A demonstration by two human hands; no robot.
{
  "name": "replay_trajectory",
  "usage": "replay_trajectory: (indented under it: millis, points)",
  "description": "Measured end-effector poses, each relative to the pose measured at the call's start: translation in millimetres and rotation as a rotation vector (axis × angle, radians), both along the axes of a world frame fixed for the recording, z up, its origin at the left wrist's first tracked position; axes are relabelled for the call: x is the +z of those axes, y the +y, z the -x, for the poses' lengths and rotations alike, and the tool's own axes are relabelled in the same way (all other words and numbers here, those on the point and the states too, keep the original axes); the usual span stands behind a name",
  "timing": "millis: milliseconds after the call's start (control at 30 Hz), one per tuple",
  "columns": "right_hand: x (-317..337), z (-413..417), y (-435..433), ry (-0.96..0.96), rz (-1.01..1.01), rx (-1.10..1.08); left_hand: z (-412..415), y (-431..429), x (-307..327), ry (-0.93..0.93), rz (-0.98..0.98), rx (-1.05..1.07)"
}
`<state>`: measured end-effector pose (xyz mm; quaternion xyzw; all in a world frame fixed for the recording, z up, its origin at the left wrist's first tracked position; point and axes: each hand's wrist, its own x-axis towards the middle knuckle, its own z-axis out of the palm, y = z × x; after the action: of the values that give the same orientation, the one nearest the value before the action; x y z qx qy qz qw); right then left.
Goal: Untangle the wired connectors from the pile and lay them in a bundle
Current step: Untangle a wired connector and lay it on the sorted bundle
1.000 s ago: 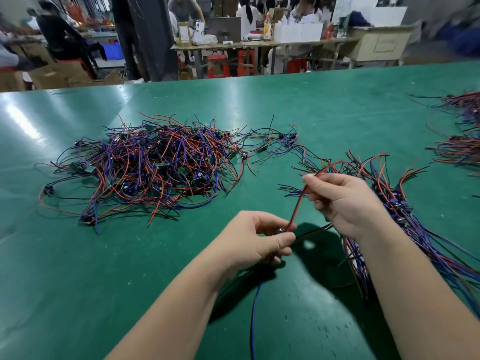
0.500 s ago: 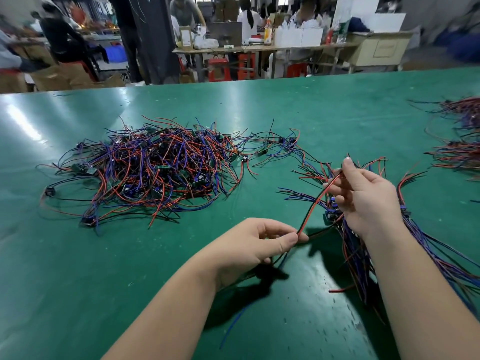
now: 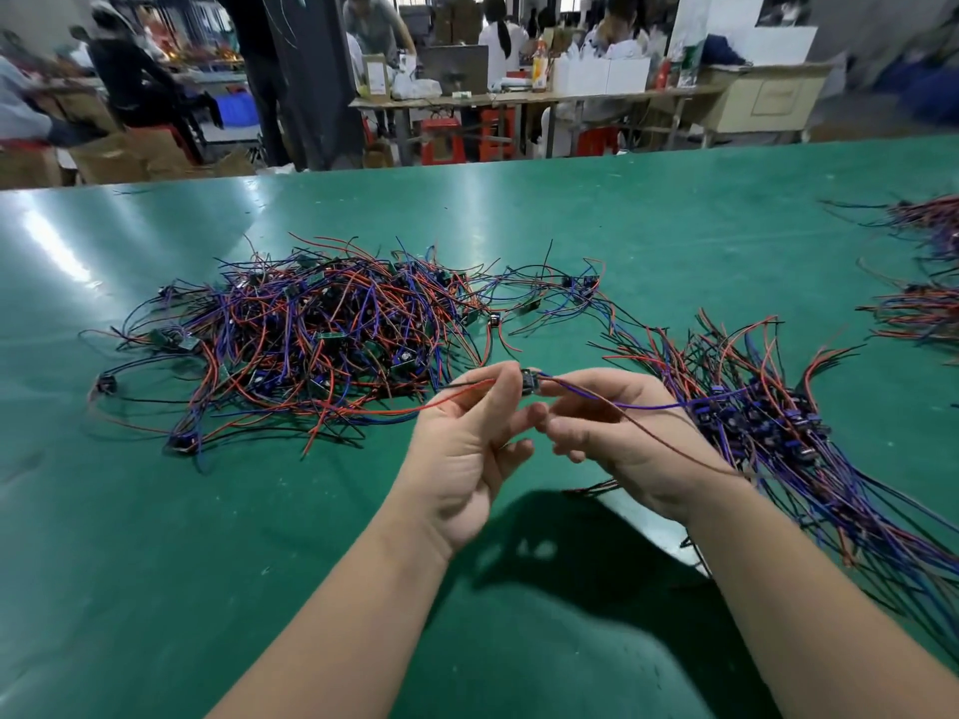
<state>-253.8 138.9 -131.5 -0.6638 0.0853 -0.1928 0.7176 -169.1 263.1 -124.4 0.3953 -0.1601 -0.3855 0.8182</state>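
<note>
- The left hand (image 3: 467, 448) pinches 1 wired connector (image 3: 530, 381) at its red lead, fingers curled.
- The right hand (image 3: 628, 438) grips the same connector from the other side, and its blue lead trails right.
- Both are held above the counter (image 3: 207, 563), between the tangled pile (image 3: 311, 334) and the bundle (image 3: 778, 428).

The person is working with the left forearm (image 3: 337, 614) and the right forearm (image 3: 809, 604) bare, each running uncovered from the view's lower edge to the wrist. The left grip (image 3: 462, 459) and the right grip (image 3: 628, 443) are likewise going bare, fingers and palms uncovered.
</note>
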Motion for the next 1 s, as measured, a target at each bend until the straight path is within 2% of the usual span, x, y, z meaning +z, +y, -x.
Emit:
replay_trajectory:
  millis: [67, 167, 267, 367, 467, 533, 667, 733, 867, 1000]
  points:
    - [0, -3, 3, -0.047, -0.093, -0.038, 4, -3, -3, -0.078, -0.055, 0.072]
    - [1, -4, 2, -0.050, -0.258, -0.128, 8, -5, -9, -0.296, -0.169, 0.175]
    - [4, -4, 1, -0.023, -0.313, -0.194, 9, -6, -13, -0.505, -0.207, 0.248]
    - [6, -5, -2, -0.032, -0.378, -0.261, 9, -5, -14, -0.688, -0.232, 0.214]
    - [10, -3, -11, -0.030, -0.383, -0.326, 11, -3, -16, -0.821, -0.251, 0.069]
    - [11, 1, -15, -0.044, -0.389, -0.296, 12, -2, -16, -0.741, -0.259, 0.017]
    - [11, 5, -16, -0.015, -0.359, -0.168, 11, -4, -11, -0.347, -0.230, -0.093]
    - [8, 3, -14, 0.016, -0.328, -0.133, 12, -6, -14, -0.300, -0.265, -0.101]
    - [6, 1, -8, 0.108, -0.310, -0.167, 16, -6, -16, -0.329, -0.373, -0.137]
    - [8, 4, -17, 0.185, -0.357, -0.299, 15, -2, -16, -0.383, -0.499, -0.385]
